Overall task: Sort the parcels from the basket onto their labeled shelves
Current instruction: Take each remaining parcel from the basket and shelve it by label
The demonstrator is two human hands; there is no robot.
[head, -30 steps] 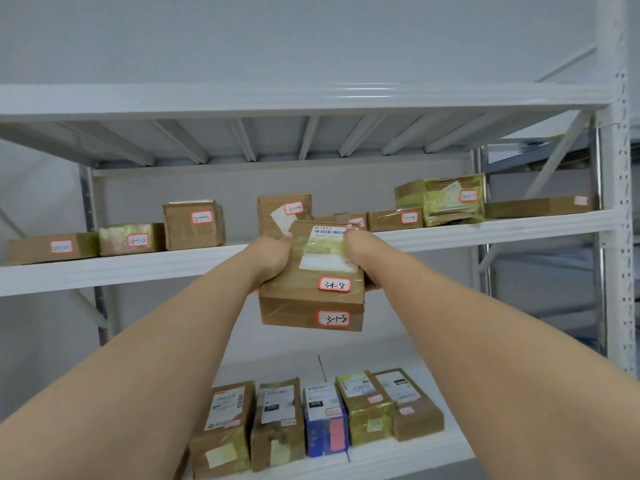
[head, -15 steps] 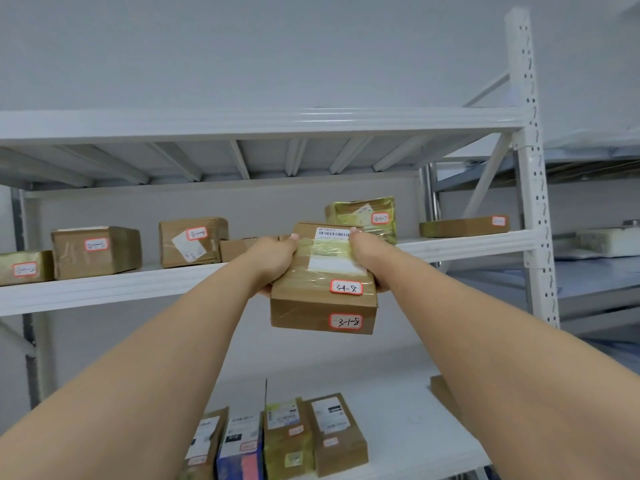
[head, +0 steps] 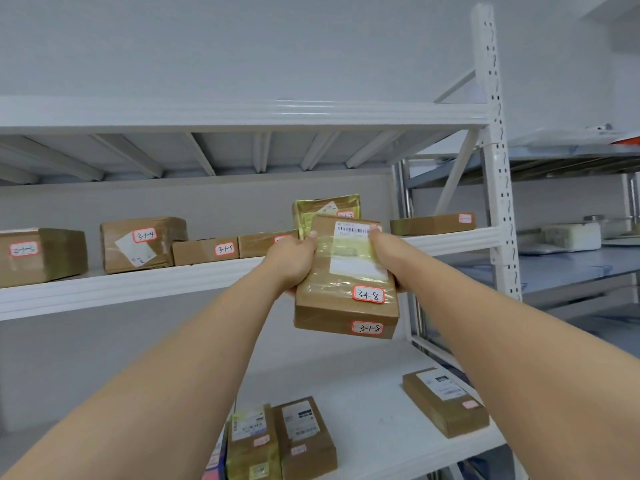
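I hold a brown cardboard parcel [head: 344, 289] raised in front of the middle shelf [head: 138, 289]. It carries a barcode label and two red-edged tags reading 3-1-8. My left hand [head: 294, 256] grips its left side and my right hand [head: 381, 247] grips its right side, thumbs on top. The parcel hangs just below and in front of the shelf edge, near a yellow-taped parcel [head: 325, 211]. The basket is out of view.
The middle shelf holds tagged boxes 3-1-4 [head: 142, 242], 3-1-5 [head: 206, 251] and a flat box [head: 433, 223] at its right end. The lower shelf [head: 374, 420] carries more parcels. A white upright post [head: 495, 150] bounds the rack; another rack stands right.
The view has swung right along the rack. The parcel, still in both hands, now sits closer to the right end of the middle shelf, in front of the yellow-taped parcel.
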